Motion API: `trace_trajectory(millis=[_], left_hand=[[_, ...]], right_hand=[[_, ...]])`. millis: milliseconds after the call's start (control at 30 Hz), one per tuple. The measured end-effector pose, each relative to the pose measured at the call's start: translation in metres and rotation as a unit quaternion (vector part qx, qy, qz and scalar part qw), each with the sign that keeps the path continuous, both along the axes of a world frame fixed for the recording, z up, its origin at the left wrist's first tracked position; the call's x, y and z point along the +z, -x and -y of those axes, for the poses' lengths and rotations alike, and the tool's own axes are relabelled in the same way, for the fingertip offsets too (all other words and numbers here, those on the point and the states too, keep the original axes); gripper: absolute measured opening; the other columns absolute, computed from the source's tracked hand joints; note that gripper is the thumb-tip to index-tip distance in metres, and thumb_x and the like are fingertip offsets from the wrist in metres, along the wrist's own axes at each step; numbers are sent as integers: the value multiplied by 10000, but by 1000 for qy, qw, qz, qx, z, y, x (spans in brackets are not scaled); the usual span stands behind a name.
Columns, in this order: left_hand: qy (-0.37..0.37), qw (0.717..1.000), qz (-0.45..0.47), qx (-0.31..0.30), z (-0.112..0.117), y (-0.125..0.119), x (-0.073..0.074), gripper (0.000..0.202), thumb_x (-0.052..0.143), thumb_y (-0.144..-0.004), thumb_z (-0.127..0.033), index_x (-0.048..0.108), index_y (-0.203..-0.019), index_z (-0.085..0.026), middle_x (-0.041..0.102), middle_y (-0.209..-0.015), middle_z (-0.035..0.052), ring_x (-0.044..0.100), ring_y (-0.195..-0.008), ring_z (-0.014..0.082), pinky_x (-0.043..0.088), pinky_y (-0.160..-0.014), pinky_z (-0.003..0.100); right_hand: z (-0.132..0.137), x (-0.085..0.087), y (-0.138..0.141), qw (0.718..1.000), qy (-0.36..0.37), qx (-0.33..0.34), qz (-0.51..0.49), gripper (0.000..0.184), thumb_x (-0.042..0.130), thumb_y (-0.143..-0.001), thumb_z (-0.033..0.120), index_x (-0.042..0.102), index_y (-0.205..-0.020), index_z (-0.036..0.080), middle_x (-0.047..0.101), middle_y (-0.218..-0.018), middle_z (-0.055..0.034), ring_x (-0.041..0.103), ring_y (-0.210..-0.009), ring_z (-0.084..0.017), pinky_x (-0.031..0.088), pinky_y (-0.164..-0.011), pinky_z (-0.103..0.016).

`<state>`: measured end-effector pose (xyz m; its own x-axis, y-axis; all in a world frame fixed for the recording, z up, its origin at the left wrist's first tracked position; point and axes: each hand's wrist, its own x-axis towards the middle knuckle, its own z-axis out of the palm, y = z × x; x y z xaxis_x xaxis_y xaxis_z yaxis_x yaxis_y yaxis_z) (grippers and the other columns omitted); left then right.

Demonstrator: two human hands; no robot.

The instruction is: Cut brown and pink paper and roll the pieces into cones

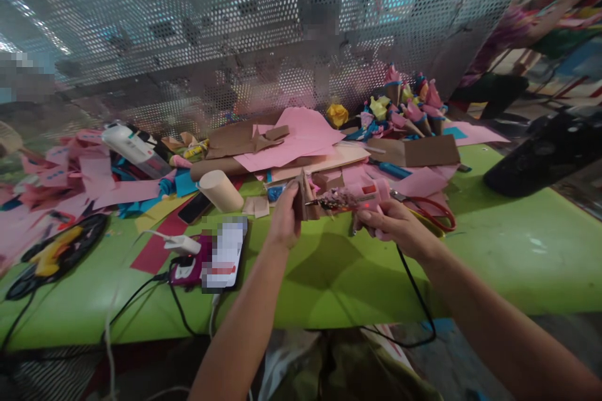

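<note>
My right hand [390, 220] is closed around the handle of a pink hot glue gun [369, 195]. Its nozzle end is crusted with dark residue and points left, at a folded piece of brown paper [306, 199]. My left hand [286, 218] pinches that paper between thumb and fingers, just above the table. The nozzle tip meets or nearly meets the paper; I cannot tell which. A black cord runs down from the glue gun. Scissors with red handles [435, 213] lie just beyond my right hand.
The green table [527, 250] carries a phone [226, 254], a purple power strip [188, 269], a cardboard tube [221, 191], pink paper sheets [301, 131], several paper cones [423, 119] and a dark cylinder [536, 150]. A perforated metal screen [263, 31] stands behind. Another person sits at upper right.
</note>
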<state>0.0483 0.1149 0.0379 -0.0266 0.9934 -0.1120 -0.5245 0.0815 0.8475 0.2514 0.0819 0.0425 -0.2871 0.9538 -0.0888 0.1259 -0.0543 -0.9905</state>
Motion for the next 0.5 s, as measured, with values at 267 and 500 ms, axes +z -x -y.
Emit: trace_trajectory(millis=[267,500], left_hand=[[4,1000,8,6,-1,1,-1,171,606,-897,-297,684,-807,-174,658,-729,-11,606,-688,120,484,-688,226],[5,1000,7,2,-1,0,1,199,586,-912,-296,682,-795,-168,679,-756,2,629,-697,124,505,-696,235]], right_hand=[[1,1,0,1000,7,-2,-3,656,724,-617,807,685,-622,152,444,-466,19,354,-433,-81,243,-415,-246],[1,2,1,1000,9,0,-9,637,731,-622,787,676,-617,153,452,-475,12,360,-443,-87,242,-419,-250]])
